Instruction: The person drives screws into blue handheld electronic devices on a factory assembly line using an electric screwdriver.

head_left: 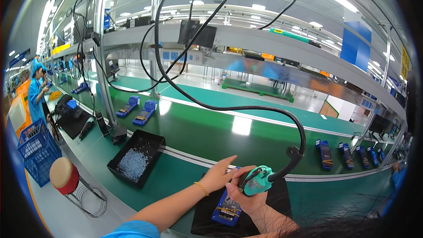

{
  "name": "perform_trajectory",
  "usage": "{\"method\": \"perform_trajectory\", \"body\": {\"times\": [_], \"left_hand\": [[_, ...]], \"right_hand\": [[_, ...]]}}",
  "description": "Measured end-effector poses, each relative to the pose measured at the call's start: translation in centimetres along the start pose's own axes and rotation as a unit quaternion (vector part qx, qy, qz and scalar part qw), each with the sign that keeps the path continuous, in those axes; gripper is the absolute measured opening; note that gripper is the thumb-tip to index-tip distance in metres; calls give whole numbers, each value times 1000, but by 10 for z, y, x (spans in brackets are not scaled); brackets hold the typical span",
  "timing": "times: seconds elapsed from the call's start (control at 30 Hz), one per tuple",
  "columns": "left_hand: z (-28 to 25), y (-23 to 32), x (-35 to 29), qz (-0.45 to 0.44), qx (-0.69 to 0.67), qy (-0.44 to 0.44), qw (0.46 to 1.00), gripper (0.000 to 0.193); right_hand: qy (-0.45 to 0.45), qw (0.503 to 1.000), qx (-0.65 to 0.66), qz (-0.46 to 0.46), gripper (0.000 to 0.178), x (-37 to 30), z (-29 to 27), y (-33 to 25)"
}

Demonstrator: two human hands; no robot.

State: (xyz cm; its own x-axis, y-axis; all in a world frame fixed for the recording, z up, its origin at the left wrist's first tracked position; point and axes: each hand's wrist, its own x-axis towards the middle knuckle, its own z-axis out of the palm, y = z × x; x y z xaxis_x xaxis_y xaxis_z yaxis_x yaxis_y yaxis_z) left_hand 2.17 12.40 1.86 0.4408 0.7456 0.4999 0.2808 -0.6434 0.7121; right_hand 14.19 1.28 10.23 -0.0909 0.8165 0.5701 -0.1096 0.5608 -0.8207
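My right hand [249, 197] is closed around a green electric screwdriver [258, 181], whose thick black cable loops up and away. Beneath it, a blue handheld device [225, 213] with a yellowish rubber band round it lies on a black mat [201, 216]. My left hand [217, 177], with a yellow band at the wrist, reaches to the device's far end. Its index finger stretches out, while the other fingertips are partly hidden near the right hand. The screwdriver's tip is hidden by my hand, so I cannot tell whether it touches the device.
A black tray [135, 159] of tiny bluish pieces stands left. Blue devices [145, 113] lie on the green belt [200, 131], with several more [325, 154] at right. A round stool [64, 176], blue crates [40, 152] and a person [36, 90] are at left. Cables hang overhead.
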Motion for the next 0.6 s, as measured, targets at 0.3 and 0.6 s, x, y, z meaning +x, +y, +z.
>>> {"method": "perform_trajectory", "body": {"times": [0.3, 0.6], "left_hand": [[34, -46, 2, 84, -5, -127, 988, 67], [37, -47, 0, 41, -36, -127, 990, 73]], "right_hand": [[-23, 998, -62, 15, 33, 1, -1, 23], [-16, 998, -52, 32, 34, -3, -2, 22]]}}
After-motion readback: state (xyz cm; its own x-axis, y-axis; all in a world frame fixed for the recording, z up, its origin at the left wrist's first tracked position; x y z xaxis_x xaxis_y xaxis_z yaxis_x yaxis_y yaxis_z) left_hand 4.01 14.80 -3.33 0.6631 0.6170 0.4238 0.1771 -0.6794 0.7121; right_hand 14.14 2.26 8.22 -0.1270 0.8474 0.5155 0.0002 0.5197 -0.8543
